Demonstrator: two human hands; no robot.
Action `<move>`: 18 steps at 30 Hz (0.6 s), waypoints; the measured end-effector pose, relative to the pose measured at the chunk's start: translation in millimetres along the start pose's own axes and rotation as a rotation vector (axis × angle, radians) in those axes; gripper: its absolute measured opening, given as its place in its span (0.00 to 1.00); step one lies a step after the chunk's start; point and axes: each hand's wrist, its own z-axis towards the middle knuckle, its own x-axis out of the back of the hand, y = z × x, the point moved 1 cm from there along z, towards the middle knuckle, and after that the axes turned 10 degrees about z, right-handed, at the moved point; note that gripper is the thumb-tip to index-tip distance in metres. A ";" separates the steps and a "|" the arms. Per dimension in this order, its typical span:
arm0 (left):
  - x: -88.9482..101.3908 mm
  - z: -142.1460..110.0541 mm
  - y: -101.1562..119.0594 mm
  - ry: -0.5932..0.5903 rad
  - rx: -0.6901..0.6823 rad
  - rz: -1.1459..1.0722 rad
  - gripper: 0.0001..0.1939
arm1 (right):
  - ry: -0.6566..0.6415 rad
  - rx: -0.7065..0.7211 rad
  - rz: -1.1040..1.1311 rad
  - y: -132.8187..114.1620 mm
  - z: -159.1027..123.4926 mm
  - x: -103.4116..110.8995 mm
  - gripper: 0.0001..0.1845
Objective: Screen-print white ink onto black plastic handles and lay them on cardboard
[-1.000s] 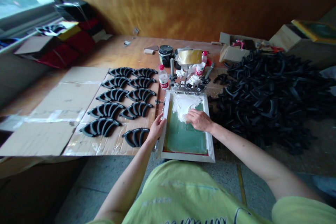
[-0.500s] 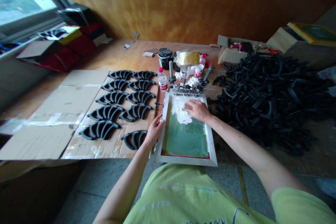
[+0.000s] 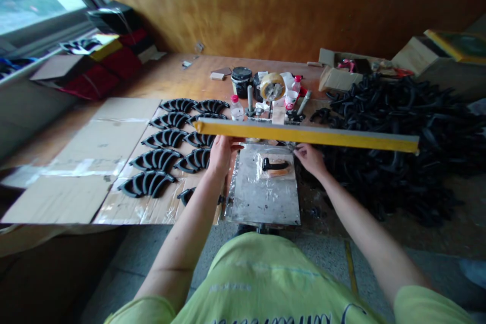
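Note:
The screen-printing frame [image 3: 311,135] is tilted up and seen edge-on as a long yellow and grey bar. Below it, a metal base plate [image 3: 261,197] carries a small holder with a curved black plastic handle [image 3: 276,164] lying in it. My left hand [image 3: 221,156] is under the bar's left part, left of the plate. Its visible fingers point right and are apart, with the tips close to the bar's lower edge. My right hand [image 3: 311,158] is by the plate's top right corner, fingers pinched together. What they hold, if anything, is too small to make out.
Rows of black handles [image 3: 155,161] lie fanned on cardboard [image 3: 125,197] at left. A big heap of black handles [image 3: 379,172] fills the right. Behind the frame stand a bottle with a red cap [image 3: 236,108], a black tub [image 3: 241,82] and a tape roll [image 3: 272,86].
The frame has swung up from lying flat, uncovering the plate and the handle. My right hand has left the white ink and moved right; my left hand has moved up, away from the frame's side.

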 end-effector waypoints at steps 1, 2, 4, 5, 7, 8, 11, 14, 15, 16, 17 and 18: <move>-2.9 -2.6 -5.1 0.034 0.010 -0.002 0.27 | -0.075 0.075 -0.011 -3.8 -9.5 -13.0 0.15; -5.4 -9.1 -12.9 0.068 0.030 -0.006 0.27 | -0.145 0.151 -0.031 -9.5 -17.5 -24.0 0.16; -11.5 -32.0 -35.2 0.031 0.159 -0.003 0.28 | -0.228 0.271 -0.081 -25.6 -30.8 -38.0 0.14; -15.6 -46.9 -47.9 -0.046 0.269 0.008 0.29 | -0.218 0.294 -0.097 -35.5 -37.3 -41.3 0.11; -24.4 -77.9 -71.1 -0.239 0.490 0.023 0.32 | -0.144 0.314 -0.101 -58.9 -53.4 -45.3 0.06; -27.7 -91.3 -79.9 -0.300 0.561 0.015 0.33 | -0.122 0.350 -0.091 -71.7 -63.2 -47.8 0.06; -21.1 -113.5 -95.2 -0.243 0.600 -0.024 0.30 | -0.200 0.562 -0.025 -100.1 -90.2 -58.0 0.08; 26.8 -113.8 -106.0 -0.051 0.536 0.060 0.26 | -0.271 0.618 -0.011 -85.2 -92.6 -53.5 0.10; 52.8 -112.8 -111.0 0.037 0.517 0.117 0.26 | -0.258 0.548 -0.055 -68.8 -86.6 -46.2 0.11; 82.4 -112.7 -116.9 0.158 0.506 0.190 0.24 | -0.246 0.448 -0.122 -48.6 -78.8 -36.6 0.12; 113.3 -114.1 -123.8 0.238 0.532 0.268 0.24 | -0.236 0.323 -0.210 -26.2 -70.5 -25.8 0.12; 144.0 -117.1 -130.9 0.331 0.602 0.384 0.24 | -0.266 0.218 -0.297 -4.0 -63.0 -15.2 0.13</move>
